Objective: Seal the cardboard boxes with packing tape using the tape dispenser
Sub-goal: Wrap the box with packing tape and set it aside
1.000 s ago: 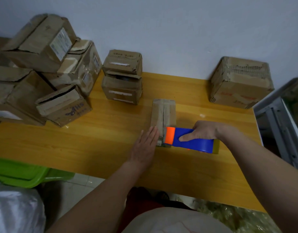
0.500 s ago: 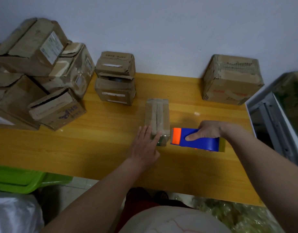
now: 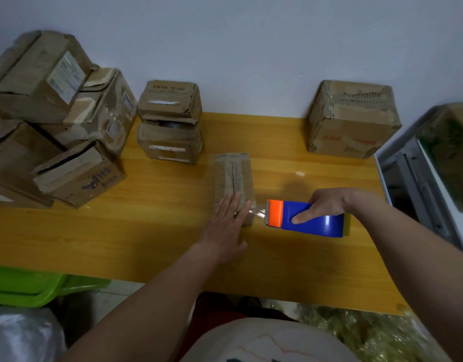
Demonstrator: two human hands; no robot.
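Blue and orange plastic marks the tape dispenser (image 3: 303, 218), which the right hand (image 3: 327, 203) grips from above, fingers wrapped over its far side and the thumb laid along the blue near face. Its orange head points left, just beside the near right corner of a small cardboard box (image 3: 233, 176) lying on the yellow wooden tabletop (image 3: 147, 231). A short strand of clear packing tape (image 3: 258, 212) stretches from the dispenser's head to that corner of the box. The left hand (image 3: 226, 228) lies flat, fingers straight and together, pressing down on the near end of the box and holding nothing. The box's two top flaps meet in a seam running away from the person.

Behind it, against the pale wall (image 3: 251, 48), two small boxes (image 3: 170, 121) are stacked one on the other. A jumbled pile of larger worn cartons (image 3: 55, 113) fills the far left of the tabletop, one of them with blue lettering on its side. A single squarish carton (image 3: 353, 116) with torn corrugated edges stands at the far right by the wall. A green plastic bin (image 3: 29, 288) sits below the tabletop's near left edge, and a grey metal frame (image 3: 413, 178) is off to the right.
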